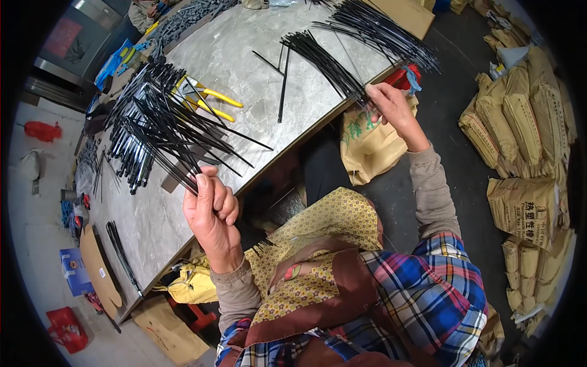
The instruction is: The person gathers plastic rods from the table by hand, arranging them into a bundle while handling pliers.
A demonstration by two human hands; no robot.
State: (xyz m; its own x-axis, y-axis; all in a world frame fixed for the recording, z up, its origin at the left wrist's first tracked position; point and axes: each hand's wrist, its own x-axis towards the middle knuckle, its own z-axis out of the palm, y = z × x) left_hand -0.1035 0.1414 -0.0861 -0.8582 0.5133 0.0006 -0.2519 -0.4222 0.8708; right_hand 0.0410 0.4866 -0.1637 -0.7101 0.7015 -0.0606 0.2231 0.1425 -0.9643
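My left hand (214,211) is closed around the lower ends of a fanned bunch of thin black rods (177,137). The bunch spreads up and to the left over a large heap of similar rods (137,104). My right hand (394,113) is raised at the table's right edge, thumb and fingers pinched together. A single thin black rod (350,59) appears to run from its fingertips up across the table. Just left of those fingertips lies a smaller bundle of black rods (321,61). Pliers with yellow handles (214,104) rest beside the heap.
The grey marbled table (257,134) bears another pile of black rods (382,30) at the far right and grey parts (189,21) at the far left. An open brown paper sack (373,144) stands below its right edge. Stacked sacks (520,104) line the right side.
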